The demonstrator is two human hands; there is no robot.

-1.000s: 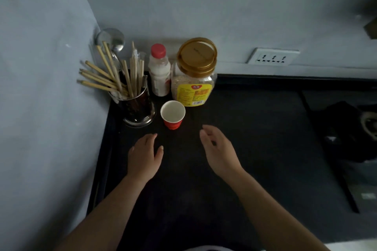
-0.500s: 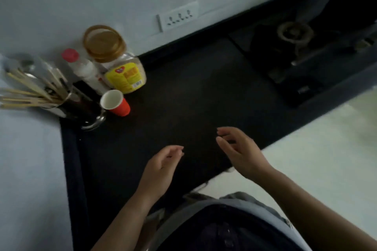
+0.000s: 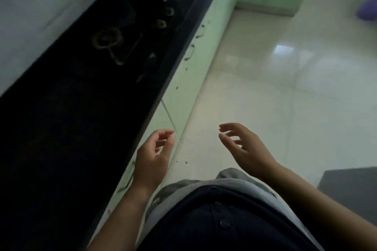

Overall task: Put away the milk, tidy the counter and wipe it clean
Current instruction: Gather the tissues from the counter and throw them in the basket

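Observation:
The dark counter [image 3: 67, 124] runs along the left of the head view, tilted by my turn. My left hand [image 3: 152, 157] hovers past the counter's front edge with fingers loosely curled and nothing in it. My right hand [image 3: 242, 146] is out over the floor, fingers spread and empty. The milk bottle, jar, cup and chopstick holder are out of view.
A gas hob [image 3: 122, 32] with burner rings sits farther along the counter. Pale green cabinet doors [image 3: 195, 51] with handles run below the counter edge. A glossy tiled floor [image 3: 285, 87] spreads to the right, with a dark object [image 3: 350, 185] at the lower right.
My view has swung right, away from the corner with the bottle, jar and cup, toward the hob and floor. Both hands have left the counter and now hang over its edge and the floor.

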